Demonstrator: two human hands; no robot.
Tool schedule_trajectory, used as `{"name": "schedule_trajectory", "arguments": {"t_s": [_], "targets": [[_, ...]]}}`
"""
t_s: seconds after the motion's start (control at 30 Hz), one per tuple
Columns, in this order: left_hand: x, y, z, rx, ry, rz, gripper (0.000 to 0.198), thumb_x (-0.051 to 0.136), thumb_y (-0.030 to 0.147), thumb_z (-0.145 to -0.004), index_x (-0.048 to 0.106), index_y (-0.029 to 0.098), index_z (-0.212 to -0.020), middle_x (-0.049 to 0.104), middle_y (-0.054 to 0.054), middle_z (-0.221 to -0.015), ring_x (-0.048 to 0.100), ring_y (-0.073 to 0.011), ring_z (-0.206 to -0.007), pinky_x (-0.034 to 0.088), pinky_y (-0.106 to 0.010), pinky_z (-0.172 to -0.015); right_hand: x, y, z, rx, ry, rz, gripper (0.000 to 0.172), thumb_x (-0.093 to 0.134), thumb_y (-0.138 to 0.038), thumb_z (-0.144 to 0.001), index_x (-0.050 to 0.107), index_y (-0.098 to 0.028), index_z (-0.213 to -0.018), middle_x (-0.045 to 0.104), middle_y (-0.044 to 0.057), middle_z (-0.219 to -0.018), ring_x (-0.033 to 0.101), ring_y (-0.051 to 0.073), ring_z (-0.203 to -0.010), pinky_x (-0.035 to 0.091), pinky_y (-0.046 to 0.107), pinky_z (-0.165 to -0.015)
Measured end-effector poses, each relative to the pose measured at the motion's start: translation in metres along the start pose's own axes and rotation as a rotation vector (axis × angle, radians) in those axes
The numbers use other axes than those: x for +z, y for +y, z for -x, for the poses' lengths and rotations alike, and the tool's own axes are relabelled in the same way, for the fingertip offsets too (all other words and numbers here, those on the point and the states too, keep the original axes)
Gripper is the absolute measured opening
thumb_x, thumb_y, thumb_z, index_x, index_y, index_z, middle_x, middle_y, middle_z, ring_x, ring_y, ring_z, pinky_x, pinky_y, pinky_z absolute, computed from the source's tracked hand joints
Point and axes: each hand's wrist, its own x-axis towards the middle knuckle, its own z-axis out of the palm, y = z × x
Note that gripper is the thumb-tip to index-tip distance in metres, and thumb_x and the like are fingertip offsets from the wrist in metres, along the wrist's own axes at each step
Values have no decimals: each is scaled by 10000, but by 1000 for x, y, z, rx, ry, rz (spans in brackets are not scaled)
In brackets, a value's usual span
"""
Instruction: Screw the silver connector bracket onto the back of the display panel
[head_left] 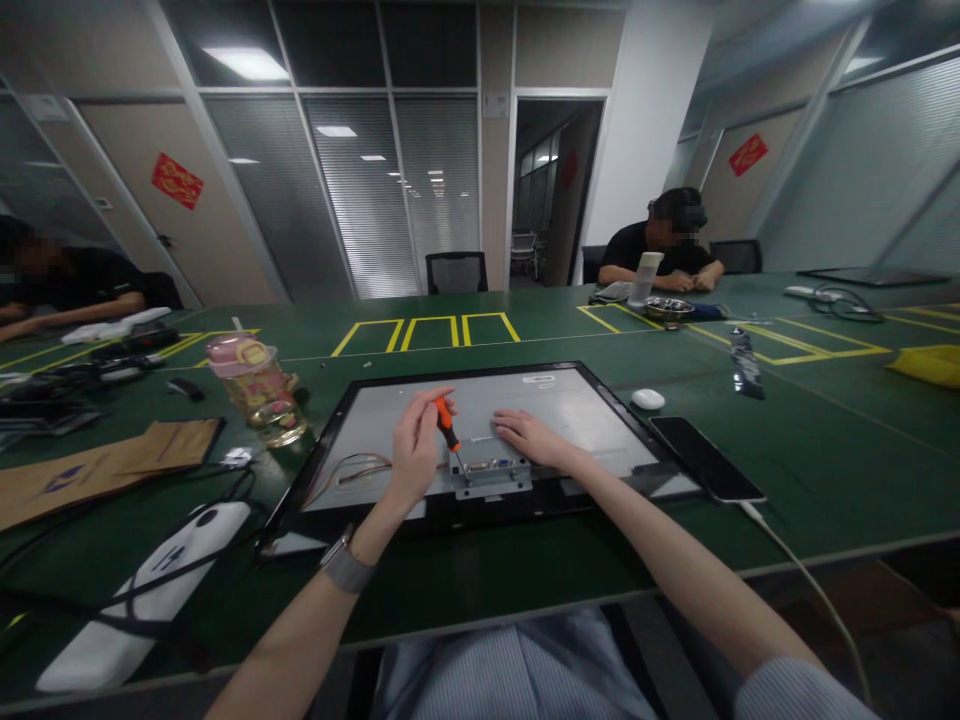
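Note:
A flat display panel (pixel 592 405) with a black frame lies back side up on the green table in front of me. My left hand (pixel 415 445) is closed around an orange and black screwdriver (pixel 448 428), its shaft slanting down to a metal bracket (pixel 491 490) at the panel's near edge. The tip meets the bracket's left part; whether it sits in a screw is too small to tell. Several connector ports line this bracket. Resting flat on the panel just behind the bracket, my right hand (pixel 534 438) has its fingers stretched out. Thin wires (pixel 360 460) run left from the bracket.
Left of the panel stand a pink-lidded bottle (pixel 255 385), a brown paper bag (pixel 112 465) and a white power strip (pixel 150 600) with black cables. To the right lie a phone (pixel 705 458) on a cable and a white case (pixel 648 399). Two people sit across the table.

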Motion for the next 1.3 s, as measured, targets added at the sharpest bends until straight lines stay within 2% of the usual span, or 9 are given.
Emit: {"name": "schedule_trajectory", "arguments": {"t_s": [0.07, 0.27, 0.47, 0.6, 0.7, 0.83, 1.07, 1.17, 1.3], "targets": [[0, 0, 0, 3, -8, 27, 296, 391, 284, -940, 652, 188, -1041, 610, -50, -880, 590, -160, -841, 465, -302, -801, 1, 1, 0, -9, 6, 1, 461, 310, -417, -962, 579, -188, -1257, 522, 124, -1363, 452, 266, -1277, 286, 502, -1083], [1, -2, 0, 21, 38, -85, 190, 587, 307, -848, 698, 214, -971, 518, -27, -875, 540, -124, -755, 470, -257, -733, 3, 2, -1, -20, 20, 3, 461, 308, -417, -962, 582, -190, -1254, 523, 119, -1362, 453, 258, -1277, 298, 484, -1081], [2, 0, 0, -46, -34, 106, 286, 432, 287, -927, 639, 183, -1093, 648, -63, -944, 634, -160, -869, 498, -311, -833, 1, 0, 0, -7, 12, 15, 460, 306, -412, -964, 579, -192, -1261, 526, 116, -1360, 452, 262, -1280, 302, 476, -1080], [2, 4, -1, -68, -67, 187, 285, 465, 292, -907, 643, 157, -1083, 670, -92, -1033, 650, -192, -938, 500, -350, -886, 1, 1, 0, -12, 16, 12, 467, 303, -417, -964, 583, -185, -1256, 526, 119, -1360, 455, 266, -1278, 298, 482, -1079], [2, 3, -1, -42, -61, 93, 259, 522, 291, -883, 648, 182, -1081, 649, -70, -971, 640, -175, -884, 510, -318, -825, 1, 0, 0, -14, 13, 5, 455, 307, -405, -965, 579, -190, -1258, 528, 116, -1358, 445, 262, -1286, 291, 486, -1082], [1, -1, -2, 31, 44, -71, 152, 655, 278, -790, 691, 192, -910, 558, -31, -872, 567, -141, -800, 484, -273, -781, 0, -2, -1, -1, -2, 13, 459, 307, -399, -963, 572, -183, -1269, 519, 117, -1367, 436, 263, -1292, 281, 487, -1089], [0, -1, 1, 94, -68, -63, 361, 350, 234, -942, 572, 200, -1225, 594, -54, -973, 584, -149, -866, 472, -305, -813, -1, -3, -1, -15, 3, 10, 455, 306, -395, -966, 579, -178, -1259, 526, 123, -1359, 445, 262, -1285, 287, 487, -1085], [1, 0, 3, 192, -57, -205, 333, 430, 237, -925, 560, 203, -1229, 596, -39, -923, 578, -143, -826, 465, -297, -795, -1, -3, 0, -15, 1, 18, 446, 313, -386, -965, 578, -178, -1258, 521, 125, -1363, 444, 264, -1286, 291, 492, -1082], [2, 0, 3, 247, 25, -304, 218, 611, 252, -837, 642, 200, -1046, 563, -16, -851, 549, -141, -796, 455, -288, -789, -1, -5, -1, -16, -5, 23, 447, 317, -373, -962, 575, -164, -1261, 516, 136, -1366, 435, 274, -1292, 292, 497, -1080]]}}
